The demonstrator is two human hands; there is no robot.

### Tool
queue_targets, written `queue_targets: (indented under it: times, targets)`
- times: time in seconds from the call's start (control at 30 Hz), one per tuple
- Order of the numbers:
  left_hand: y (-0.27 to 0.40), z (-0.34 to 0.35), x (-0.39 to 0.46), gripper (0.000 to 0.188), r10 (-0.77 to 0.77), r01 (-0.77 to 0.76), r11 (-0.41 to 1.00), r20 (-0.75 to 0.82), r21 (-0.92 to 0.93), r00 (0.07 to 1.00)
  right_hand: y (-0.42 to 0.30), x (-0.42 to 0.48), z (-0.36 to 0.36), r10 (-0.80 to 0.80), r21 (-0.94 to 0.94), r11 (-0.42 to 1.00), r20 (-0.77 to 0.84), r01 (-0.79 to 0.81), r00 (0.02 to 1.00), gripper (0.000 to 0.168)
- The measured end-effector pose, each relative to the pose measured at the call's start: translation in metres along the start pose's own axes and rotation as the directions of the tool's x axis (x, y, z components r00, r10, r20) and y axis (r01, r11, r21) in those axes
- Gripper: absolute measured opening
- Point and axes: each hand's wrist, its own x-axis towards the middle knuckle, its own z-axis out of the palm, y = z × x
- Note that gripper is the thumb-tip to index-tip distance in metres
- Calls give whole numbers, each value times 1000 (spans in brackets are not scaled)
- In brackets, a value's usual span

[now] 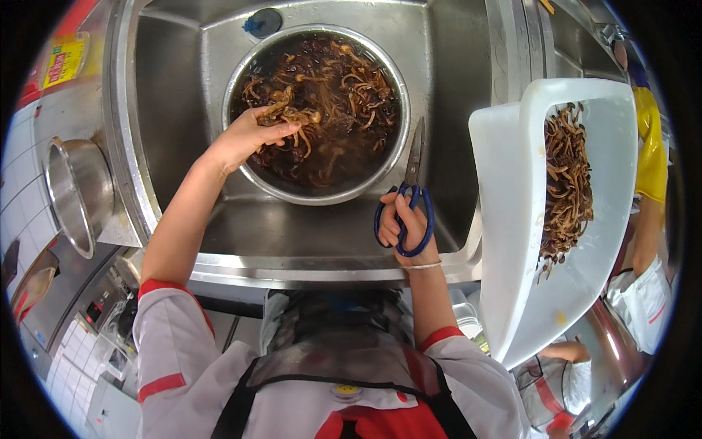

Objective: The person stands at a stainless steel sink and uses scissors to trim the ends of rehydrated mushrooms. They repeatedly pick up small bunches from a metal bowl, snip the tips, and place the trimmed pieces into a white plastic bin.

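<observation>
My left hand [247, 137] holds a small bunch of brown, thin-stemmed mushrooms [288, 116] over the left part of a round metal basin [323, 200]. The basin stands in a stainless steel sink and holds dark brown water with many more mushrooms [370, 88] in it. Right of and below the basin, my right hand [405, 222] is closed around the blue handles of a pair of scissors [415, 159]. Their blades look closed and point away from me, beside the basin's rim.
A white plastic tub [499, 159] with a heap of mushrooms [567, 186] stands to the right. A round drain piece [266, 23] lies behind the basin. An empty metal bowl [93, 181] is at the left. Two people are at the far right, one in a yellow glove [650, 142].
</observation>
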Motion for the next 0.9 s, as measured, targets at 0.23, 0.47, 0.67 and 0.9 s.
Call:
queue_targets:
  times: [0.23, 0.47, 0.67, 0.9]
  targets:
    - [12, 14, -13, 41, 73, -60, 935, 25, -350, 997, 2, 0, 0, 19, 10, 1000, -2, -19, 1000, 29]
    - [18, 35, -24, 42, 84, -49, 843, 40, -536, 996, 1, -2, 4, 0, -105, 994, -40, -4, 999, 21]
    - [36, 70, -79, 27, 79, -63, 904, 20, -423, 997, -10, -4, 78, -203, -141, 970, -25, 198, 979, 23]
    - [38, 62, -129, 28, 155, -157, 910, -36, -383, 987, -17, -32, 109, -213, -101, 971, 24, 215, 977, 16]
